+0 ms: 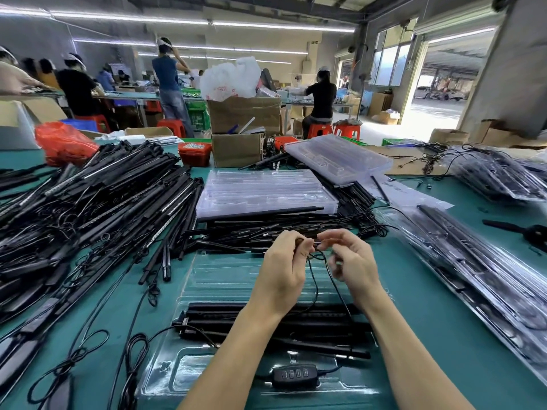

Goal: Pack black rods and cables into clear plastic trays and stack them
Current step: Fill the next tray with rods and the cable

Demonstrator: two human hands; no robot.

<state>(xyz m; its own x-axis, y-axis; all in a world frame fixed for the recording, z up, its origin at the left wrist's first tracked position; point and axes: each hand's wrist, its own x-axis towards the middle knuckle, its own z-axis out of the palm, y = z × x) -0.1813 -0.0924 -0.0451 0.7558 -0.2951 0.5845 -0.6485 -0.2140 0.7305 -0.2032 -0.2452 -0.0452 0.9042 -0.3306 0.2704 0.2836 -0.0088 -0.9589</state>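
I am holding both hands up over the open clear tray [207, 279] lying right in front of me on the green table [444, 306]. My left hand [281, 270] is pinching a small bunch of thin black cable [315, 279] at its top, fingers curled around it. My right hand [352, 261] is meeting it from three o'clock, thumb and forefinger closing on the same bunch, the other fingers blurred, so I cannot tell how they are lying. Two loose strands are hanging down from the pinch toward the black rods [266, 318] already sitting across the tray's middle. At six o'clock, in the tray's near pocket, the inline controller [294, 375] is resting.

I am judging that I am coiling the cable before tucking it in. The risk is the hanging strands: they are draping over the rods and could snag on a rod end and drag it out of its groove. A loose coil could also spring open and stop the next tray from stacking flat.

The unsorted rod pile [88, 208] is sprawling from nine to eleven o'clock, the empty tray stack [263, 187] is waiting at twelve, and the packed trays [479, 273] are lying at three.
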